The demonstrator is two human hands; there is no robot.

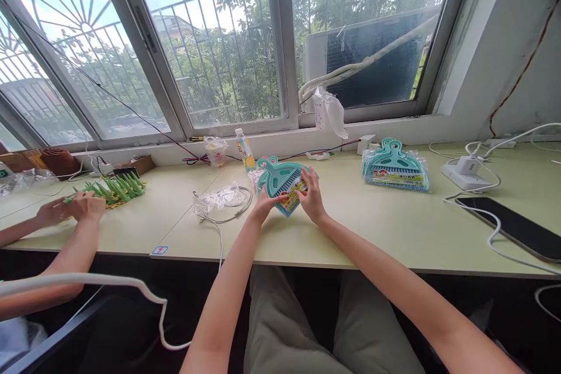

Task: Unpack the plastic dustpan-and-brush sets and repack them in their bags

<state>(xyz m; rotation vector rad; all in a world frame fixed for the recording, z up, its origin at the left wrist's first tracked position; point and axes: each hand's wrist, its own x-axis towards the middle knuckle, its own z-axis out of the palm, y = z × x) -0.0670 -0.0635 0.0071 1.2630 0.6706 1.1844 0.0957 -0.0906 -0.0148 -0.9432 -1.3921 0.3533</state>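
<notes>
Both my hands hold a teal mini dustpan-and-brush set (280, 178) with a yellow and red label, tilted above the table. My left hand (265, 203) grips its lower left side, fingers closed on it. My right hand (312, 196) has its fingers wrapped round the right edge, beside the label. To the right, more teal dustpan sets (394, 165) in clear plastic lie on the table. Left of my hands is a clear plastic wrapper (223, 197) among coiled grey cables.
An orange-labelled bottle (244, 149) stands behind the held set. A phone (512, 227), a power strip (464, 176) and white cables lie at the right. At the left, another person's hands (85, 207) work at green plastic pieces (118, 189).
</notes>
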